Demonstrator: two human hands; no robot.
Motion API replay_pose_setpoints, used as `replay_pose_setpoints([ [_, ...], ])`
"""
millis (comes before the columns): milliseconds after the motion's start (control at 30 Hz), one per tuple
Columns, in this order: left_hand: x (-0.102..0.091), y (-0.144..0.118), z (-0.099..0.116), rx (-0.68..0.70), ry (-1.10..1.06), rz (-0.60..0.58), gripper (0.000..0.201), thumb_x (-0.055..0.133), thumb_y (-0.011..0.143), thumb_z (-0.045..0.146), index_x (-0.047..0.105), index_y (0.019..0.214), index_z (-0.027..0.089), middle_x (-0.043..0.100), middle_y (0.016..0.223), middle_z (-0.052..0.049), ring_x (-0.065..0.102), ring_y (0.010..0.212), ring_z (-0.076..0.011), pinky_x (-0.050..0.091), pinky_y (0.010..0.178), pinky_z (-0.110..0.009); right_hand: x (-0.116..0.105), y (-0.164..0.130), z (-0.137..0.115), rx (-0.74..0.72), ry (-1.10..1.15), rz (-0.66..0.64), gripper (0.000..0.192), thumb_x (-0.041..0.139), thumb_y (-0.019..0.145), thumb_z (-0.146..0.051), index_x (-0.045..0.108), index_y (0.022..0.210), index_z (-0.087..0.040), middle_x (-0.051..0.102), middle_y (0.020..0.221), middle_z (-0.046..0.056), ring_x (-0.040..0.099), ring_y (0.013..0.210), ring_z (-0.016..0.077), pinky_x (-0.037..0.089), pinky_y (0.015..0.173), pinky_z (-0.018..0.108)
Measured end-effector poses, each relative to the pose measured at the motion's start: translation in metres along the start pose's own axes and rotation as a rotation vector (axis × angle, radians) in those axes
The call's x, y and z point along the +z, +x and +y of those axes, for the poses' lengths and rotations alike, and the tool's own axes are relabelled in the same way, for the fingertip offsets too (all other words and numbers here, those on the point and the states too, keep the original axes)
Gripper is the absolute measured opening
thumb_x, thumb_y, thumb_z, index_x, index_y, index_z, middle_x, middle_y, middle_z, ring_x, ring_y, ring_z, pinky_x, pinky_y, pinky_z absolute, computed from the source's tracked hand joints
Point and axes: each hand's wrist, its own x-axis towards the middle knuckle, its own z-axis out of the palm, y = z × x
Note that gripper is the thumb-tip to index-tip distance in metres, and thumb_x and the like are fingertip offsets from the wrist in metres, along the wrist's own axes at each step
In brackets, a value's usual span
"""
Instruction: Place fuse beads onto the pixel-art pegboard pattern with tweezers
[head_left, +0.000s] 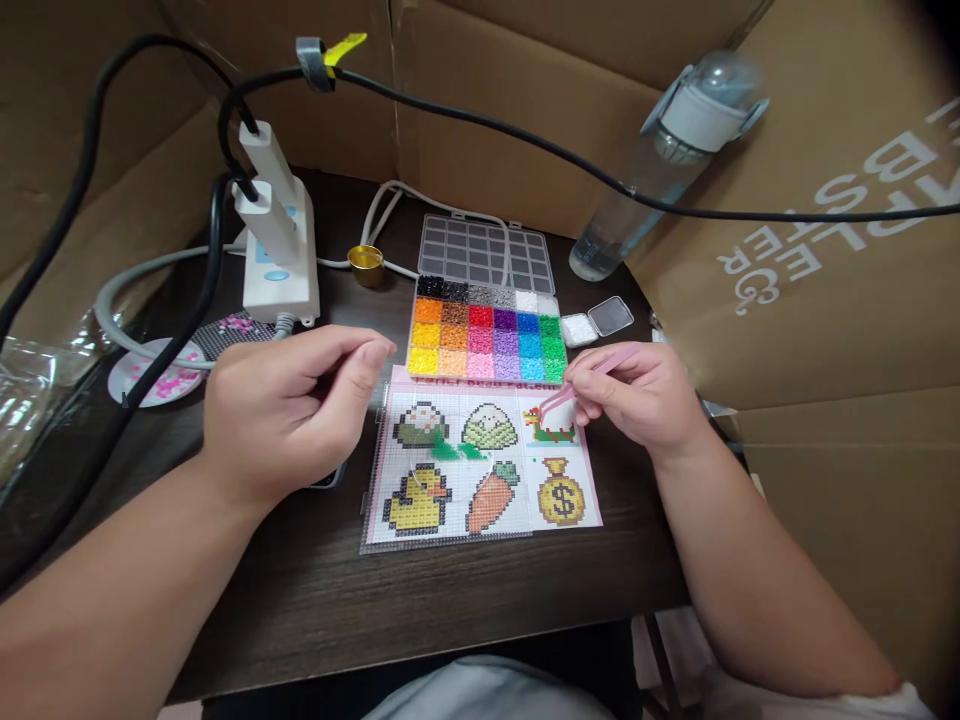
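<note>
Green beads lie loose over the pattern sheet, between its upper and lower pictures; a knock to the clear pegboard there could scatter them. The left hand hangs beside it, fingers curled in; whether they pinch anything, I cannot tell. The right hand is clamped on pink tweezers, tips near the dragon picture; squeezing too hard could flick a bead away. Just beyond, the bead box stands uncovered, so a careless wrist could mix its colours.
</note>
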Motion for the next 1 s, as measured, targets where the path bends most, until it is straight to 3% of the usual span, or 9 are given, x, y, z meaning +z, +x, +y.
replay_pose_setpoints([
  [167,-0.002,-0.001,0.000,0.015,-0.004,0.007,0.012,0.059,0.084,0.022,0.070,0.078,0.021,0.061,0.054,0.007,0.053,0.049,-0.0041,0.036,0.047,-0.018,0.018,-0.040,-0.017,-0.059,-0.267,0.268,0.012,0.069,0.081,-0.024,0.074,0.071,-0.020,0.072,0.080,0.007,0.067,0.070,0.0191,0.055,0.060,0.031],
  [400,-0.002,0.000,0.003,0.061,-0.021,0.006,0.014,0.058,0.083,0.021,0.068,0.075,0.021,0.062,0.055,0.007,0.053,0.048,-0.0042,0.035,0.045,-0.018,0.043,-0.088,0.022,-0.027,-0.267,0.514,0.011,0.068,0.082,-0.022,0.074,0.072,-0.023,0.073,0.082,0.006,0.068,0.079,0.0231,0.057,0.071,0.037],
  [1000,-0.002,0.001,0.003,0.083,-0.027,0.001,0.013,0.058,0.083,0.019,0.068,0.075,0.019,0.064,0.057,0.005,0.053,0.049,-0.0036,0.036,0.046,-0.017,0.044,-0.087,0.027,0.052,-0.251,0.463,0.006,0.071,0.079,-0.025,0.077,0.081,-0.024,0.075,0.086,0.005,0.070,0.080,0.0214,0.058,0.074,0.034],
])
